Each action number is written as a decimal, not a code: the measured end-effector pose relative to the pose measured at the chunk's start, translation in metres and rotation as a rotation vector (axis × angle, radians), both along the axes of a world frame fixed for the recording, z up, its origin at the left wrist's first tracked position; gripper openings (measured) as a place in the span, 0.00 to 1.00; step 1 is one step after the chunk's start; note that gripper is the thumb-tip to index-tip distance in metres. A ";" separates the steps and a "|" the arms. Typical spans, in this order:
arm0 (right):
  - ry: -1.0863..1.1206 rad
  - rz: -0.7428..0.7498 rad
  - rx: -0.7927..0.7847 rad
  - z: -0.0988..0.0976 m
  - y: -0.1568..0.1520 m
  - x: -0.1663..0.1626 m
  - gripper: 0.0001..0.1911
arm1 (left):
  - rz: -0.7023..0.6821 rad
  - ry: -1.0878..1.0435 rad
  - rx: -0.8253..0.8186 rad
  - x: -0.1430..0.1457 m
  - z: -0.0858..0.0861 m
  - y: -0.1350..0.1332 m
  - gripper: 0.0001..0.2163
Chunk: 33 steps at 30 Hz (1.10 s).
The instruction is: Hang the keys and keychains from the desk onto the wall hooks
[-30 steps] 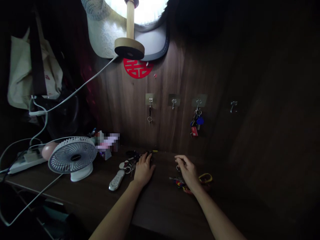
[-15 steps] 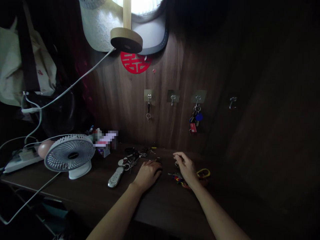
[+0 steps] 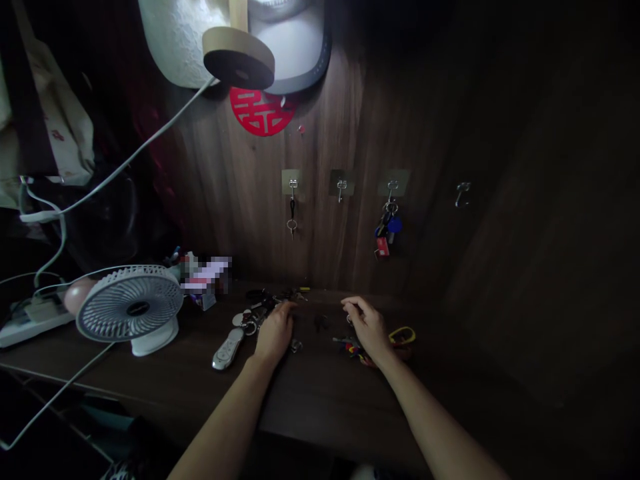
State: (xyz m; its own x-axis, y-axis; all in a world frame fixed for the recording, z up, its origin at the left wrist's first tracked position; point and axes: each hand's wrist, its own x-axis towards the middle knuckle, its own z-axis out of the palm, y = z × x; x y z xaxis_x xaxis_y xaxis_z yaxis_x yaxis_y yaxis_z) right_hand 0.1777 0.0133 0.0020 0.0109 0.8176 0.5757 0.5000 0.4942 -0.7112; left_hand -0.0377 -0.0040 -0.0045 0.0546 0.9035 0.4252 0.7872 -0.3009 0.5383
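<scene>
My left hand [image 3: 274, 335] lies low over the shelf, fingers stretched forward at the edge of a bunch of keys [image 3: 263, 312]. Whether they touch the keys is hidden. A white remote-like fob [image 3: 229, 348] lies beside that bunch. My right hand [image 3: 369, 328] is curled, with a small metal key ring [image 3: 349, 319] showing at its fingers; the rest of it is hidden. Under the right wrist lie a multicoloured keychain [image 3: 349, 347] and a yellow loop [image 3: 403, 335]. Between the hands sit a small dark item [image 3: 321, 323] and a small metal piece [image 3: 297, 345].
Four-sided clutter aside, a white fan [image 3: 135, 308] and a power strip [image 3: 37, 321] stand at left. Wall hooks [image 3: 342, 185] hold a key ring with strap [image 3: 292, 223] and a key bunch [image 3: 391, 225]. A round lamp base [image 3: 239, 57] and caps [image 3: 293, 57] hang above.
My left hand has moved left, from the small dark item to the key bunch, uncovering the small metal piece. My right hand keeps nearly the same place. The view has shifted slightly.
</scene>
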 end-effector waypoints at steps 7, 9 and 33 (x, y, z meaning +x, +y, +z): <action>-0.111 -0.003 0.053 0.003 -0.003 -0.002 0.13 | -0.240 0.121 0.105 0.018 0.003 -0.007 0.16; -0.143 0.007 0.062 0.002 -0.003 -0.003 0.12 | -0.259 0.196 0.051 0.024 0.004 -0.011 0.17; -0.418 0.158 0.108 -0.003 -0.012 -0.015 0.08 | -0.266 -0.429 0.055 0.024 0.005 -0.005 0.03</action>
